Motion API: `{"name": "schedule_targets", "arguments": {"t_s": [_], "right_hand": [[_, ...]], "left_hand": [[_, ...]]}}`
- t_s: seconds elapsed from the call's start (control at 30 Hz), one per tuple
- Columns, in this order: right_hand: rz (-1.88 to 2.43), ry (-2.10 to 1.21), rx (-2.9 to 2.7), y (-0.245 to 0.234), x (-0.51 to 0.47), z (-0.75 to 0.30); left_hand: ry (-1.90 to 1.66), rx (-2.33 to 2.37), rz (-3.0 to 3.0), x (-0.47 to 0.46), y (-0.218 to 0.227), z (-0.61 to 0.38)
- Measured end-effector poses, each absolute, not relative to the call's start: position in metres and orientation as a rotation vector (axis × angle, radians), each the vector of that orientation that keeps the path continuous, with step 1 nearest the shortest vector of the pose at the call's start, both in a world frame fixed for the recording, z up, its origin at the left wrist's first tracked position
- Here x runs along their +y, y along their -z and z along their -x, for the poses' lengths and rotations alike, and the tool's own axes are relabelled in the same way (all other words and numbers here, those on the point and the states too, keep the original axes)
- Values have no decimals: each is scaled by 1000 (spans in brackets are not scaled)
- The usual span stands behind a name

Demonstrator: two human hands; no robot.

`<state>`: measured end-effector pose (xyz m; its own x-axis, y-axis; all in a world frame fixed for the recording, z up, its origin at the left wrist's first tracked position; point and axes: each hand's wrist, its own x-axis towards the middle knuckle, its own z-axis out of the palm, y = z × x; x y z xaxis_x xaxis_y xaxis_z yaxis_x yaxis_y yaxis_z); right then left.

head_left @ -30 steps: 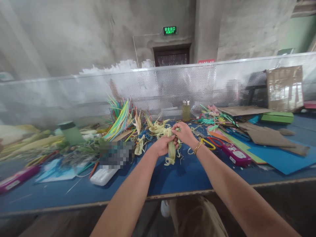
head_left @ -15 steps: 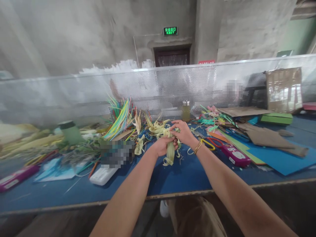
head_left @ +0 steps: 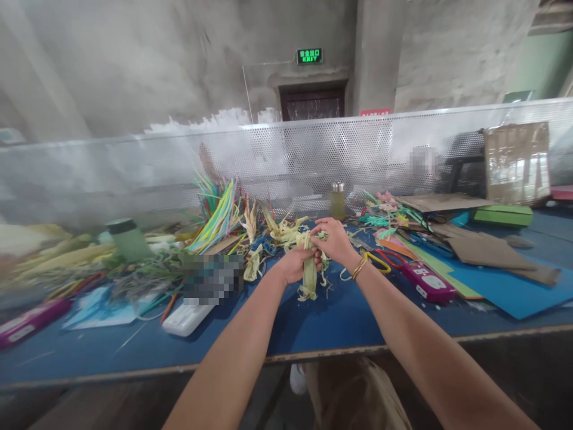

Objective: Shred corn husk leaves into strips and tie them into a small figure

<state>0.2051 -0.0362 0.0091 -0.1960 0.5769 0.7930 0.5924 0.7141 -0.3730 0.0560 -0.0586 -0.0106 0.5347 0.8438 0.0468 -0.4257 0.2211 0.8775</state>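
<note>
My left hand (head_left: 299,264) is closed around a pale yellow-green corn husk (head_left: 310,279), whose ragged lower end hangs over the blue table (head_left: 340,322). At the upper part of the same husk, the fingers of my right hand (head_left: 333,240) pinch it; a gold bracelet (head_left: 359,268) circles that wrist. Part of the husk is hidden behind my fingers. More loose corn husks (head_left: 284,230) lie heaped just behind my hands. A small husk piece (head_left: 253,264) rests to the left of them.
Colourful pipe cleaners (head_left: 221,215) stand at the back left. Behind my hands is a bottle (head_left: 338,203). To the right lie yellow-handled scissors (head_left: 377,263), a magenta box (head_left: 427,282) and blue sheets (head_left: 514,292). A perforated metal screen (head_left: 335,149) borders the table.
My right hand's fingers have shifted very slightly on the upper part of the husk. Otherwise the hands and the table things look the same.
</note>
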Motion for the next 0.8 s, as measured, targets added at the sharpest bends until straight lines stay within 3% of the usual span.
{"name": "schedule_targets", "arguments": {"t_s": [0.8], "right_hand": [[908,16,-1930,-10,-38,-206]], "left_hand": [[-962,519,-1016,-55,15,-56]]}}
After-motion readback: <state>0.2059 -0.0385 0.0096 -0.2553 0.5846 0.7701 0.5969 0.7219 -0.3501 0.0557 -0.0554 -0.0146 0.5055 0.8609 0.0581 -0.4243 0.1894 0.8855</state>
